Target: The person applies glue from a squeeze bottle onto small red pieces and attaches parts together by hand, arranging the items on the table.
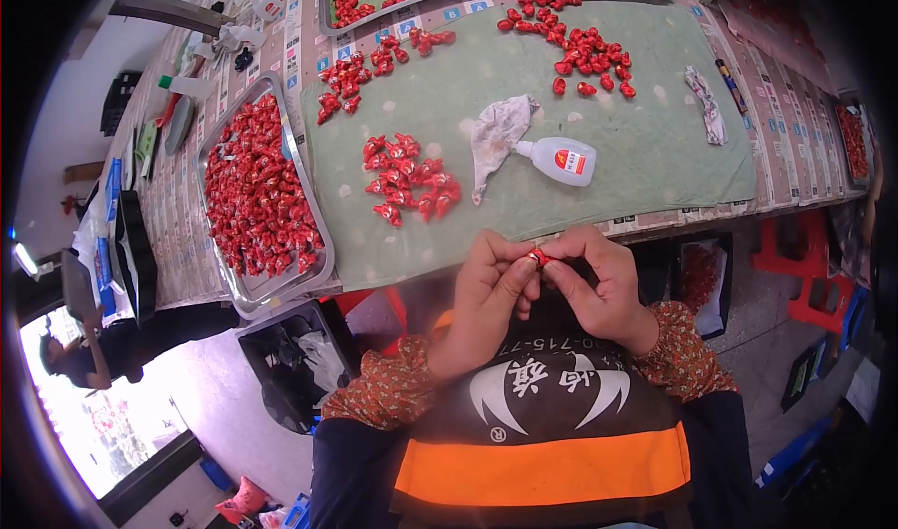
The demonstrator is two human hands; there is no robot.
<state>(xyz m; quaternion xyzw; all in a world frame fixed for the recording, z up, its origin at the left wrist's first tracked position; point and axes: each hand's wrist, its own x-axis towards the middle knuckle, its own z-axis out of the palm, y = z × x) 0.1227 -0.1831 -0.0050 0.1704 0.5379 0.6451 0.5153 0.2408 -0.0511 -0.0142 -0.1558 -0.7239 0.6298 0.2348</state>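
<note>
Between the fingertips of my left hand (491, 281) and my right hand (599, 286) is a small red piece (540, 257), pinched from both sides just off the table's front edge. Its exact kind is too small to make out. On the green cloth (412, 248) ahead lie a cluster of red pieces with pale marks (407, 178) and a looser group of rounder red pieces (594, 52) at the back. A white squeeze bottle (561, 159) with a red and white label lies on its side, its tip against a crumpled rag (500, 136).
A metal tray (327, 267) heaped with red pieces stands on the left; another tray (327, 24) sits at the back. A rolled white cloth (706, 108) and a marker-like stick (731, 86) lie to the right. Below are a black bin (281, 379) and red stools (814, 272). Another person (140, 342) is at far left.
</note>
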